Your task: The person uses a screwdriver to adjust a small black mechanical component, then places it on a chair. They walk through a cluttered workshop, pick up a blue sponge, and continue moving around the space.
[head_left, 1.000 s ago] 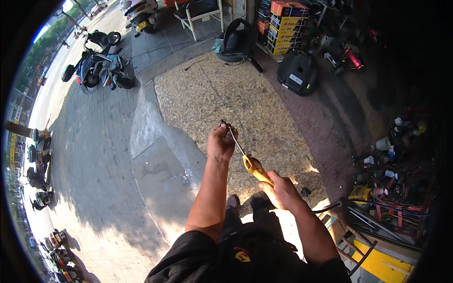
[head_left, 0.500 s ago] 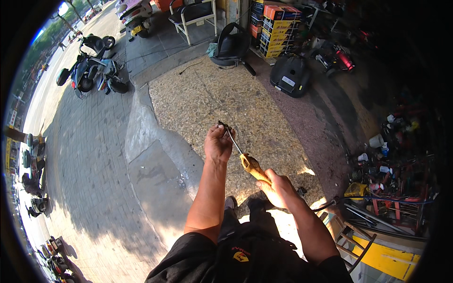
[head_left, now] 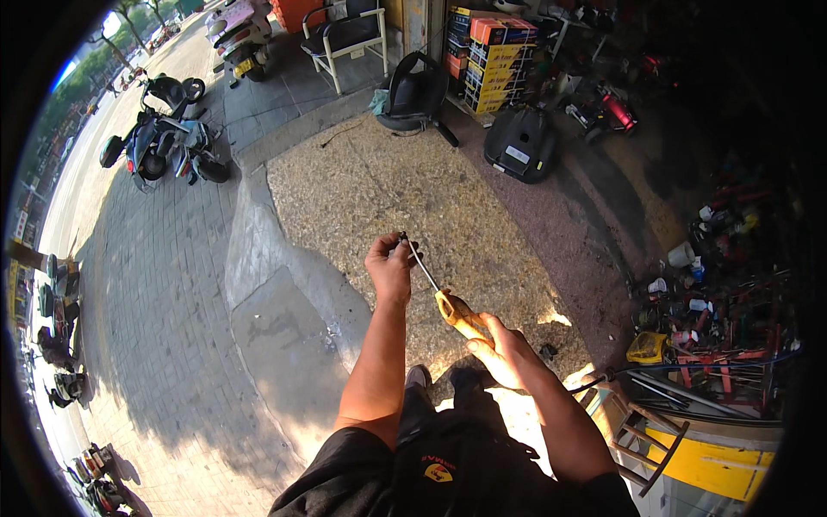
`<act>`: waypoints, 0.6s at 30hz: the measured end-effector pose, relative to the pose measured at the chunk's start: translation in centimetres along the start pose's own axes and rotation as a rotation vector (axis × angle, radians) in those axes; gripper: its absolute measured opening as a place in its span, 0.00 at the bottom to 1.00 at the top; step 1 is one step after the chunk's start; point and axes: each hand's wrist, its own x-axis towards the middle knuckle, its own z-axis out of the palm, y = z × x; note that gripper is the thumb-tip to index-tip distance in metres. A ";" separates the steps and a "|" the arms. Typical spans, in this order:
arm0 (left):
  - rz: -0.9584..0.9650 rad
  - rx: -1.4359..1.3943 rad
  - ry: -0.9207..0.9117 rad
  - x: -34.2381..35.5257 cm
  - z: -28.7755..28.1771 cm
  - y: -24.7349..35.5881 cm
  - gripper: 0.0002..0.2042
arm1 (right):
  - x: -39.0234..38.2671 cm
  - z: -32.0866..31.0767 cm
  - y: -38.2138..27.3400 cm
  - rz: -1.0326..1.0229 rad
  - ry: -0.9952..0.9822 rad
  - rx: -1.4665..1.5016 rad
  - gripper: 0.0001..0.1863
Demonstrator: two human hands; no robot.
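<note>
The right hand (head_left: 506, 356) grips a yellow tool (head_left: 459, 314), its tube (head_left: 424, 267) toward eleven o'clock; the left hand (head_left: 392, 270) pinches, it seems, a dark part (head_left: 402, 236).

left grip (head_left: 391, 269) pinched, right grip (head_left: 506, 355) wrapped

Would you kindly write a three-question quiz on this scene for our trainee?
1. Which hand grips the yellow handle: (a) left, (b) right, (c) neither?
2. True or false: in the picture, the white-framed chair is left of the boxes.
3. What does the left hand hold near the end of the metal rod?

Key: 1. (b), the right hand. 2. True. 3. A small dark part; its exact kind cannot be told.
</note>
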 end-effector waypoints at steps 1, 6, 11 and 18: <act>0.076 0.105 -0.009 0.0 -0.3 -0.2 0.06 | -0.4 0.3 -0.1 -0.051 0.057 0.021 0.30; 0.407 0.495 -0.014 1.5 -2.0 -1.7 0.06 | 0.1 -0.4 -1.2 0.001 -0.069 -0.028 0.22; 0.494 0.557 -0.033 0.7 -1.3 -0.8 0.05 | 0.0 -0.5 -1.9 0.019 -0.077 -0.014 0.22; 0.079 -0.031 -0.081 0.4 -0.7 1.0 0.07 | -0.4 1.1 -0.3 -0.055 0.093 0.094 0.23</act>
